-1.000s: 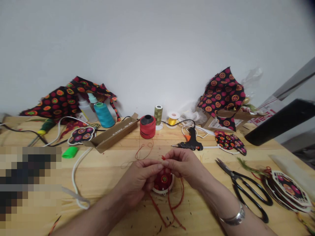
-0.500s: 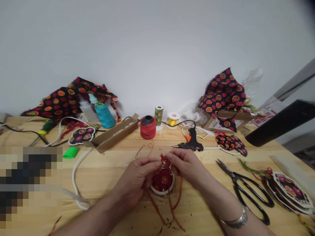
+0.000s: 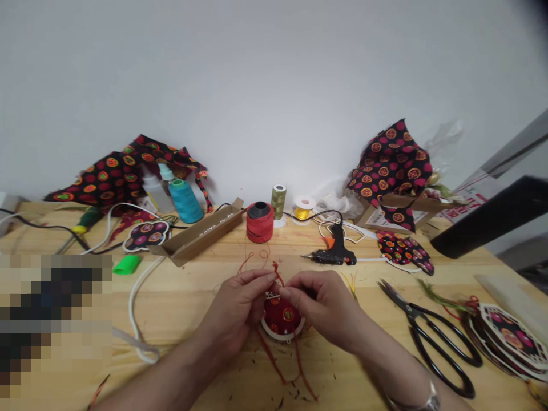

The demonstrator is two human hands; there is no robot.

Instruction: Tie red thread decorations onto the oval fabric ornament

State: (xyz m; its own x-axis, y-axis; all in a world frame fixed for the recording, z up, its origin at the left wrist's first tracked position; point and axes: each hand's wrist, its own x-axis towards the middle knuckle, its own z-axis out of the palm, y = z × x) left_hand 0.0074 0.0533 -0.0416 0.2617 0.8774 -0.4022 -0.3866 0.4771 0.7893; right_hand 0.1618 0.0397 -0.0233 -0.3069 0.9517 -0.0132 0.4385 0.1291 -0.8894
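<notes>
A round fabric ornament (image 3: pixel 282 315), dark red with a white rim, lies on the table between my hands. My left hand (image 3: pixel 240 299) pinches a red cord (image 3: pixel 277 273) at the ornament's top, and the cord's frayed tip sticks up above the fingers. My right hand (image 3: pixel 323 302) is closed in a pinch just beside it, fingertips at the same cord; the exact grip is partly hidden. Loose red cord ends (image 3: pixel 270 357) trail from the ornament toward the table's front.
Black-handled scissors (image 3: pixel 428 337) and a stack of ornaments (image 3: pixel 509 337) lie at the right. Behind my hands are a glue gun (image 3: pixel 336 248), a red thread cone (image 3: pixel 260 224), a cardboard tray (image 3: pixel 201 234) and a teal thread cone (image 3: pixel 186 201). Patterned cloth (image 3: pixel 391 160) is heaped at the back.
My right hand has moved slightly down and right, its fingertips now lower on the cord. The cord's tip shows more above my left fingers. The whole view has shifted slightly.
</notes>
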